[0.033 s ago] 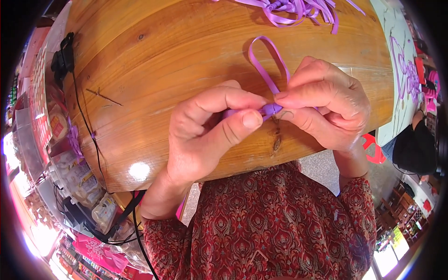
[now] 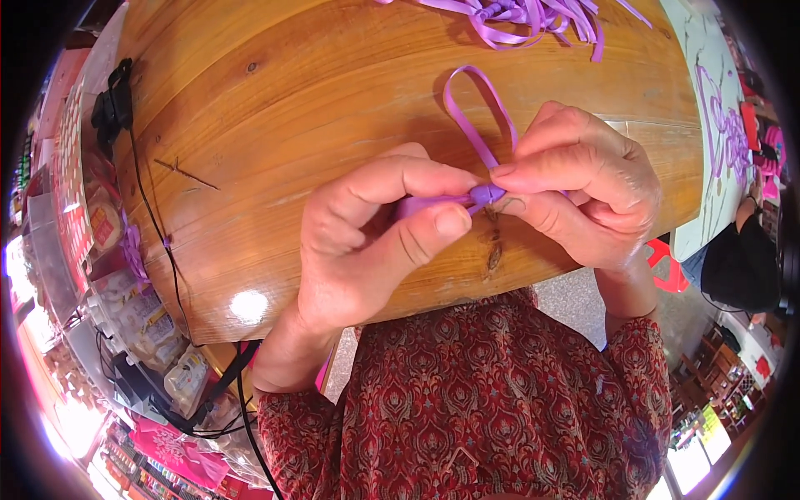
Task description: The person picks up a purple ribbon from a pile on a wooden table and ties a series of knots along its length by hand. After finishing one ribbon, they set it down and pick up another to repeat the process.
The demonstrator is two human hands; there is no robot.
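Between my two hands, above the near part of the wooden table [image 2: 350, 75], is a purple ribbon [image 2: 472, 127] with a tight knot [image 2: 486, 195] in it. A narrow loop of the ribbon stands up from the knot, away from me. My right hand [image 2: 583, 179] pinches the ribbon with thumb and forefinger at the knot's right side. At the knot's left, my left hand [image 2: 375, 229] has its forefinger tip against the knot and its thumb just below. Ribbon strands run back into the curled left fingers, where their ends are hidden.
A heap of purple ribbons [image 2: 533, 18] lies at the table's far edge. More ribbons [image 2: 733, 142] rest on a white table at right, beside a person's arm [image 2: 744, 218]. A black cable [image 2: 150, 208] and a thin twig [image 2: 187, 173] lie at left, near packed bags [image 2: 137, 312].
My left thumb and forefinger have parted slightly, and more of the ribbon strands and knot shows between them. The right hand and the loop look almost the same.
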